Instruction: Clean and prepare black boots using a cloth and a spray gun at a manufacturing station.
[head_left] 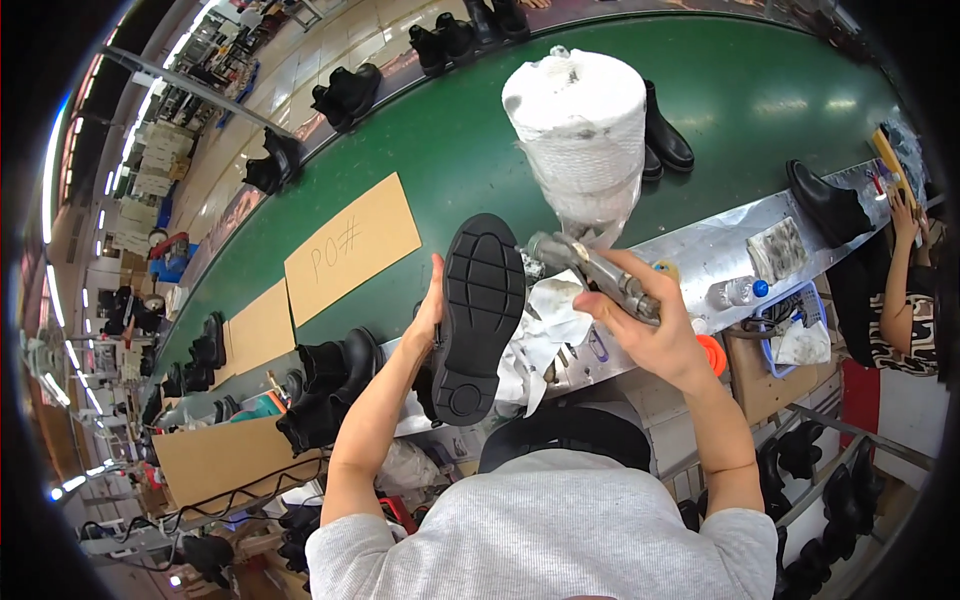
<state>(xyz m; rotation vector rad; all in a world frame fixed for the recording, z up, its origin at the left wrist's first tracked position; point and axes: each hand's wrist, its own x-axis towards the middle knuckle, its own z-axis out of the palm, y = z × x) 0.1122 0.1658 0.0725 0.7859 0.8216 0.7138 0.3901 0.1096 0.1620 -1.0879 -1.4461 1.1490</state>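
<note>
A black boot (pixel 482 300) is held up with its ridged sole toward me, toe upward. My left hand (pixel 431 305) grips it from the left side; part of the fingers is hidden behind the boot. My right hand (pixel 655 335) is closed around a grey metallic hand tool (pixel 612 275), whose blunt end points left toward the boot's toe without clearly touching it. What kind of tool it is, I cannot make out. Crumpled white paper (pixel 555 312) lies on the metal bench edge just beyond the boot.
A large white roll (pixel 585 130) stands on the green belt (pixel 450 130), with cardboard sheets (pixel 350 235) to its left. Black boots (pixel 340 375) line both sides. A blue-capped bottle (pixel 735 292), an orange ring (pixel 711 355) and another person's hand (pixel 905 220) are at right.
</note>
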